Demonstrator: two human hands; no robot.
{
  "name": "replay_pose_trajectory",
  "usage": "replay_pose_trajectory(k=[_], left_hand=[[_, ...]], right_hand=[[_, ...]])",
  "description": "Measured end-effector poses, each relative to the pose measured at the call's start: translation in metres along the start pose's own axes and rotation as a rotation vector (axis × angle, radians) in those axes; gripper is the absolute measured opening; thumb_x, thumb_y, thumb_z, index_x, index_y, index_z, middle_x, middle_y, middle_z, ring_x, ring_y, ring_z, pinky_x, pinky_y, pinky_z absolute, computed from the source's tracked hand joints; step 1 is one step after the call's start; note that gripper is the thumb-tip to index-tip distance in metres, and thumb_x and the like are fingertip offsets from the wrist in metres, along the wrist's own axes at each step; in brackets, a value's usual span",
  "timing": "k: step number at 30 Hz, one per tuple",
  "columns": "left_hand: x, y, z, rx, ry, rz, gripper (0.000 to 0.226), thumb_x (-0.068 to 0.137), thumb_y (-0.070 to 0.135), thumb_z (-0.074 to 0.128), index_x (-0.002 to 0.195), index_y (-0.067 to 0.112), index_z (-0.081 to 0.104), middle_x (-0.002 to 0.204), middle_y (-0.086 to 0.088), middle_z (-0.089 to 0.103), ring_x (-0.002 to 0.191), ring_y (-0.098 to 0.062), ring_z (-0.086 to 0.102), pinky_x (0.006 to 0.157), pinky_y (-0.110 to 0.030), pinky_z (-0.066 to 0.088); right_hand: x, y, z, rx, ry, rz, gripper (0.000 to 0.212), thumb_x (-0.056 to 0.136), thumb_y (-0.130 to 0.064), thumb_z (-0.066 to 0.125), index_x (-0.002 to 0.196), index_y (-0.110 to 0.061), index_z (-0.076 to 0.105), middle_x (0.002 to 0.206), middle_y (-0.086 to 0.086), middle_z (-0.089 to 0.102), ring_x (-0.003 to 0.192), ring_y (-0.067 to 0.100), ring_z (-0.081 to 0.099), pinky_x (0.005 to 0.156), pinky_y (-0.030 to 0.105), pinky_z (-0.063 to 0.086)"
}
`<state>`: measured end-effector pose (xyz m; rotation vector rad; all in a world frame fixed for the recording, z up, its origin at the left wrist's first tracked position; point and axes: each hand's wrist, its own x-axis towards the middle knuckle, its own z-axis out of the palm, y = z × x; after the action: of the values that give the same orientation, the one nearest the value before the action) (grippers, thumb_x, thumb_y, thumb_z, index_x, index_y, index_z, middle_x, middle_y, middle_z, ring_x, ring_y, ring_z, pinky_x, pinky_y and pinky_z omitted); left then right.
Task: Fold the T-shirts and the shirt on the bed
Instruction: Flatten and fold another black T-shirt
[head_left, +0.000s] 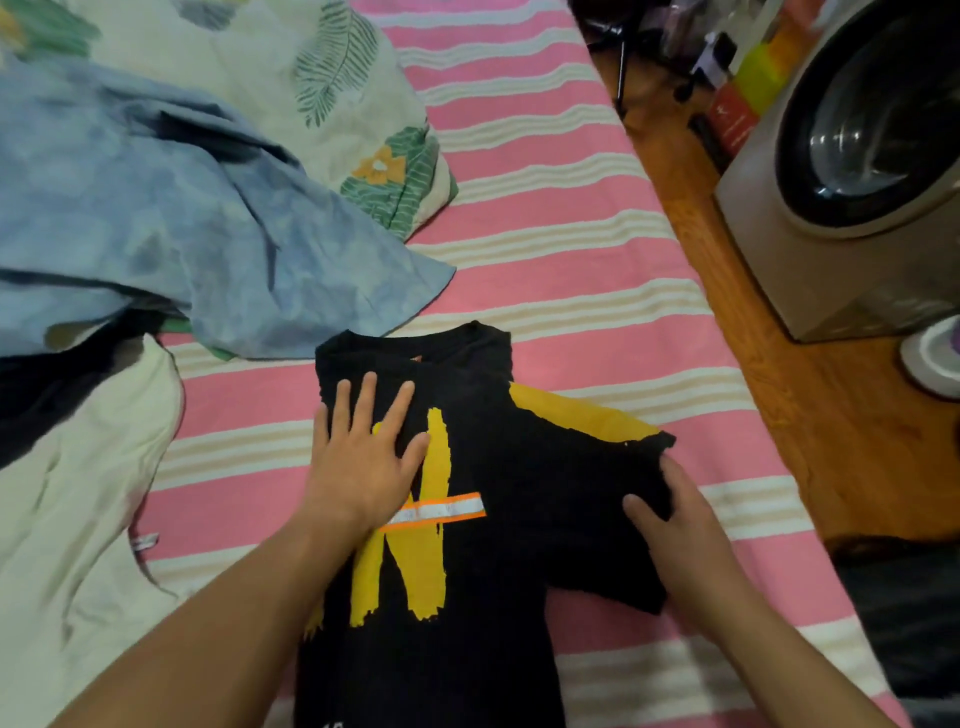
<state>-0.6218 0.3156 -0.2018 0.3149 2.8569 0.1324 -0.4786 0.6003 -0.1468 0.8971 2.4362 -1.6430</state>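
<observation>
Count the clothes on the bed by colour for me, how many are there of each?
Black T-shirt with yellow print, under both hands: 1
Blue garment, crumpled: 1
Cream garment: 1
Dark garment between the blue and cream ones, mostly hidden: 1
Total: 4, though the pile may hide more.

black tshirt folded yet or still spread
Partly folded: the black T-shirt has its right sleeve turned inward over the body; the lower body lies unfolded.
</observation>
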Motion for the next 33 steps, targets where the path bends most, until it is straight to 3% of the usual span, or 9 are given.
replay_pose_trajectory(k=[5,8,12,17,21,24,27,30,33], left_hand=[[0.035,0.001,-0.057,-0.112,-0.136,0.004,0.060,0.099,0.055,0.045,0.156,0.049,0.026,0.167,-0.007,0.020,0.152,-0.037,0.015,0.122,-0.054,0.013],[0.009,-0.013,-0.093,-0.946,0.057,-0.273,0.031,0.100,0.037,0.054,0.125,0.023,0.066,0.124,-0.007,0.066,0.110,-0.026,0.063,0.089,-0.036,0.050],[-0.030,-0.034,-0.102,-1.875,-0.541,-0.556,0.063,0.095,0.065,0.046,0.111,0.010,0.072,0.109,-0.017,0.073,0.092,-0.033,0.073,0.076,-0.040,0.056],[-0.030,-0.029,-0.058,-1.734,-0.301,-0.627,0.031,0.105,0.028,0.053,0.125,0.009,0.067,0.108,-0.015,0.076,0.100,-0.032,0.074,0.087,-0.044,0.060],[-0.029,-0.036,-0.048,-1.752,-0.298,-0.608,0.030,0.109,0.026,0.044,0.123,0.012,0.067,0.110,-0.013,0.076,0.104,-0.029,0.073,0.089,-0.043,0.057],[-0.023,-0.040,-0.051,-1.758,-0.318,-0.557,0.034,0.110,0.029,0.041,0.123,0.012,0.067,0.113,-0.012,0.076,0.107,-0.028,0.072,0.090,-0.042,0.055],[-0.013,-0.042,-0.046,-1.643,-0.302,-0.509,0.032,0.108,0.030,0.045,0.111,0.008,0.068,0.104,-0.017,0.075,0.097,-0.029,0.072,0.084,-0.039,0.053],[0.004,-0.042,-0.038,-1.194,-0.161,-0.502,0.031,0.099,0.035,0.059,0.076,0.014,0.060,0.075,-0.011,0.063,0.077,-0.029,0.061,0.069,-0.037,0.046],[0.017,-0.045,-0.051,-0.568,0.125,-0.403,0.026,0.096,0.042,0.062,0.094,0.018,0.054,0.091,0.000,0.056,0.084,-0.026,0.055,0.073,-0.039,0.047]], right_hand=[[-0.003,-0.065,0.017,0.188,-0.140,-0.070,0.061,0.096,-0.001,0.062,0.134,-0.048,0.055,0.127,-0.016,0.065,0.109,0.003,0.066,0.089,0.025,0.057],[-0.014,-0.119,0.064,0.033,-0.222,-0.244,0.059,0.095,-0.005,0.062,0.145,-0.034,0.048,0.127,-0.016,0.063,0.106,-0.012,0.060,0.089,0.012,0.051],[-0.029,-0.140,0.142,-0.422,-0.592,-0.349,0.077,0.095,-0.048,0.057,0.158,-0.036,0.015,0.095,-0.009,0.072,0.082,-0.001,0.065,0.086,0.026,0.054],[0.028,-0.115,0.135,-0.735,-0.126,-0.544,0.045,0.101,-0.031,0.051,0.146,-0.024,0.045,0.124,0.003,0.054,0.113,0.025,0.052,0.092,0.040,0.048],[0.089,-0.100,0.116,-0.924,-0.309,-0.333,0.051,0.098,-0.038,0.058,0.147,-0.033,0.045,0.146,0.007,0.036,0.134,0.031,0.028,0.111,0.041,0.032],[0.108,-0.099,0.114,-0.830,-0.317,-0.325,0.009,0.094,-0.033,0.066,0.102,-0.030,0.065,0.123,0.000,0.042,0.126,0.028,0.035,0.100,0.032,0.032],[0.116,-0.099,0.100,-0.755,-0.241,-0.291,0.014,0.090,-0.026,0.072,0.081,-0.029,0.062,0.111,-0.001,0.040,0.122,0.028,0.042,0.098,0.033,0.039],[0.121,-0.094,0.095,-0.786,-0.194,-0.283,0.027,0.087,-0.028,0.076,0.112,-0.025,0.065,0.115,0.003,0.046,0.123,0.030,0.043,0.101,0.037,0.038],[0.123,-0.088,0.103,-0.627,-0.079,-0.229,0.052,0.084,-0.028,0.077,0.131,-0.019,0.057,0.119,0.007,0.054,0.116,0.028,0.049,0.098,0.038,0.044]])
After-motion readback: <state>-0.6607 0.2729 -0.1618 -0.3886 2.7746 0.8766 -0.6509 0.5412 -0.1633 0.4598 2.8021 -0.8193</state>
